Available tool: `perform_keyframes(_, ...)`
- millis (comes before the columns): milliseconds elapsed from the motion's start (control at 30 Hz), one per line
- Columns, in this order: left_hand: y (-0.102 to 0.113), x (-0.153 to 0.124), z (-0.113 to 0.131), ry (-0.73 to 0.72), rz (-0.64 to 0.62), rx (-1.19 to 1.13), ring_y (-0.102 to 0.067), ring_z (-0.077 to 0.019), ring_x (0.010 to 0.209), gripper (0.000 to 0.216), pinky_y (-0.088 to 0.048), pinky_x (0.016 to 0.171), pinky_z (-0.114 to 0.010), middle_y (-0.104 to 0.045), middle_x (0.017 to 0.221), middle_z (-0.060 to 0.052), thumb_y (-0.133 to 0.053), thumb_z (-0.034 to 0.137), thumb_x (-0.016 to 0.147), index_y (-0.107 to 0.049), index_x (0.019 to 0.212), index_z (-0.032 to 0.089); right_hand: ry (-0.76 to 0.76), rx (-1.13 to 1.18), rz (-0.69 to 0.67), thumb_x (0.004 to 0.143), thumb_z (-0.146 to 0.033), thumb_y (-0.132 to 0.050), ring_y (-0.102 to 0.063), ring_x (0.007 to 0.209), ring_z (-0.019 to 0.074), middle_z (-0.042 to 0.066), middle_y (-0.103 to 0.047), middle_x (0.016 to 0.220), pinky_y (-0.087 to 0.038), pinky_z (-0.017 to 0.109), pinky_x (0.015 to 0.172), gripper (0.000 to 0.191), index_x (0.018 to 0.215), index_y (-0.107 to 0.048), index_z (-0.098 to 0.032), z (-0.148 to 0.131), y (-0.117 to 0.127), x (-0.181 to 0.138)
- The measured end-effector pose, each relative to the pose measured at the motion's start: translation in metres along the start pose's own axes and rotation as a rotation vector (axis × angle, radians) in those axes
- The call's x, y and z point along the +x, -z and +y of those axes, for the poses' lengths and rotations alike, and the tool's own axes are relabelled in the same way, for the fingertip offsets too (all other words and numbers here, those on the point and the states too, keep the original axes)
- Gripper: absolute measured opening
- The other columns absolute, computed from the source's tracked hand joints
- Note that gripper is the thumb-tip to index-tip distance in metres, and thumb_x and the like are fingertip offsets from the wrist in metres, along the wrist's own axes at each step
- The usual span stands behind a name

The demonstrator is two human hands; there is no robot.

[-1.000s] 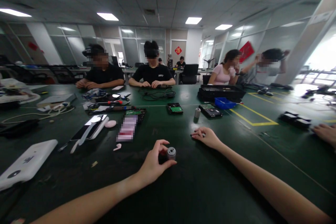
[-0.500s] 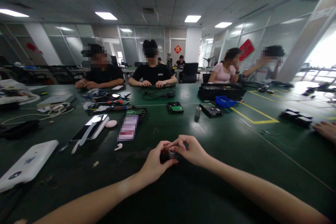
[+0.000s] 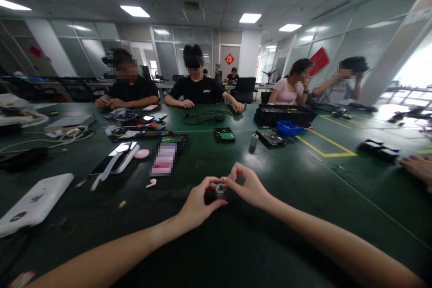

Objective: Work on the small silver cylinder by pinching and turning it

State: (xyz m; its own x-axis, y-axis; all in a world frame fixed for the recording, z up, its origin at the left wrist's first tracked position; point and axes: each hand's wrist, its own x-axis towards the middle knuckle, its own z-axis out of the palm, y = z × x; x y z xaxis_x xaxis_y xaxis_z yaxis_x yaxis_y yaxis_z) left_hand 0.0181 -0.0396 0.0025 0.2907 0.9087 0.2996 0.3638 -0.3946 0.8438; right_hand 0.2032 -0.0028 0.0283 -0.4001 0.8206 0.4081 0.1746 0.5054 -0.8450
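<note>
- Grips a short grey metal cylinder (image 3: 220,192) upright in the left hand (image 3: 199,200), over the near middle of the dark green tabletop (image 3: 249,252); cannot tell whether resting its base there.
- Curves left thumb and fingers around opposite sides of that cylinder, pinching it and leaving its round top exposed.
- Holds the right hand (image 3: 249,187) at the cylinder's upper rim, on its right and far side, with thumb and forefinger drawn close together; cannot tell whether pinching some small part or only touching the rim.
- Has, further off and slightly right, a second short grey metal cylinder (image 3: 254,140), upright, just beside a black rectangular hard drive with a green circuit board (image 3: 272,138).
- Has, near that drive, a blue plastic bin (image 3: 289,128) in front of a long black case (image 3: 283,117).
- Has, straight ahead, another flat black drive with a green board (image 3: 225,134).
- Has, to the left, a phone with a blurred pink screen (image 3: 164,160), near a round pale pink case (image 3: 141,154) and a small pale pink earbud (image 3: 152,183).
- Has, at far left, a large white rounded plastic device (image 3: 35,204).
- Faces a co-worker in a black short-sleeved shirt (image 3: 194,92), across the tabletop, behind loose black cables (image 3: 207,116).
- Shows, at the right border, part of another person's hand (image 3: 417,166).
</note>
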Motion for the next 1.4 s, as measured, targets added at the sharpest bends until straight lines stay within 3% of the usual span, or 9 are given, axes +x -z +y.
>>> perform_keyframes(100,0.001,-0.001,0.0,-0.002,0.014,0.019,-0.063,-0.0194,0.089,0.044,-0.049,0.082,-0.033,-0.066,0.096,-0.002,-0.075,0.024,0.072,-0.054,0.11,0.021,0.009,0.002,0.074,0.083,-0.038,-0.063,-0.066,0.07,0.0159,0.0,-0.064,0.074,-0.053,0.031,0.068,0.027,0.074,-0.045,-0.02,-0.005,0.005,0.002)
perform_keyframes(233,0.0,-0.001,0.0,0.0,-0.001,-0.019,-0.063,-0.0195,0.09,0.044,-0.049,0.082,-0.033,-0.066,0.097,-0.002,-0.073,0.023,0.073,-0.053,0.112,0.021,0.056,0.092,-0.111,0.079,-0.033,-0.068,-0.067,0.095,0.021,0.006,-0.07,0.093,-0.052,0.037,0.084,0.026,0.074,-0.046,-0.02,-0.008,0.002,-0.001)
perform_keyframes(433,0.0,0.0,-0.001,0.002,-0.001,-0.013,-0.063,-0.02,0.091,0.046,-0.049,0.082,-0.034,-0.066,0.098,-0.003,-0.074,0.024,0.072,-0.052,0.112,0.021,0.033,0.147,-0.055,0.079,-0.031,-0.067,-0.07,0.087,0.0222,0.008,-0.072,0.085,-0.055,0.036,0.074,0.035,0.064,-0.038,-0.02,-0.003,-0.003,0.003)
perform_keyframes(667,0.002,-0.001,0.0,0.008,-0.01,0.01,-0.062,-0.0198,0.091,0.047,-0.047,0.085,-0.034,-0.065,0.097,-0.002,-0.075,0.027,0.073,-0.052,0.114,0.022,-0.016,-0.029,0.104,0.073,-0.036,-0.07,-0.069,0.095,0.027,0.011,-0.073,0.084,-0.053,0.039,0.081,0.043,0.058,-0.033,-0.021,0.054,0.07,0.023)
perform_keyframes(867,0.003,-0.001,0.002,0.009,-0.022,0.023,-0.062,-0.019,0.091,0.048,-0.047,0.084,-0.032,-0.065,0.098,-0.002,-0.075,0.029,0.074,-0.051,0.114,0.021,-0.142,-0.197,-0.059,0.071,-0.036,-0.07,-0.067,0.1,0.0263,0.01,-0.073,0.085,-0.047,0.042,0.092,0.033,0.062,-0.043,-0.02,0.093,0.093,0.017)
perform_keyframes(967,0.003,-0.001,0.003,0.014,-0.013,0.04,-0.061,-0.0192,0.09,0.048,-0.047,0.083,-0.032,-0.065,0.098,-0.002,-0.075,0.029,0.073,-0.052,0.113,0.02,-0.12,-0.226,-0.067,0.068,-0.036,-0.073,-0.066,0.103,0.0255,0.008,-0.073,0.091,-0.045,0.042,0.096,0.027,0.073,-0.052,-0.019,0.095,0.093,0.016)
perform_keyframes(1133,0.003,-0.001,-0.001,-0.007,-0.022,0.037,-0.061,-0.0192,0.092,0.046,-0.046,0.084,-0.031,-0.065,0.101,-0.002,-0.074,0.029,0.074,-0.054,0.115,0.021,-0.134,-0.176,-0.031,0.071,-0.037,-0.071,-0.07,0.091,0.0256,0.006,-0.072,0.078,-0.05,0.04,0.088,0.028,0.067,-0.05,-0.018,0.078,0.084,0.019)
perform_keyframes(1233,0.002,0.0,-0.005,-0.023,-0.042,0.053,-0.06,-0.0195,0.092,0.043,-0.046,0.082,-0.031,-0.064,0.104,-0.002,-0.073,0.028,0.076,-0.058,0.115,0.023,-0.064,-0.021,-0.008,0.072,-0.033,-0.073,-0.07,0.09,0.0237,0.006,-0.072,0.084,-0.053,0.039,0.083,0.028,0.073,-0.049,-0.018,0.047,0.059,0.018)
perform_keyframes(1400,0.0,0.001,-0.007,-0.025,-0.033,0.083,-0.059,-0.0182,0.082,0.034,-0.046,0.074,-0.028,-0.064,0.09,-0.001,-0.073,0.029,0.075,-0.064,0.107,0.021,-0.003,0.192,-0.162,0.075,-0.029,-0.072,-0.07,0.089,0.0218,0.004,-0.071,0.083,-0.054,0.037,0.081,0.026,0.078,-0.049,-0.019,0.001,0.009,0.007)
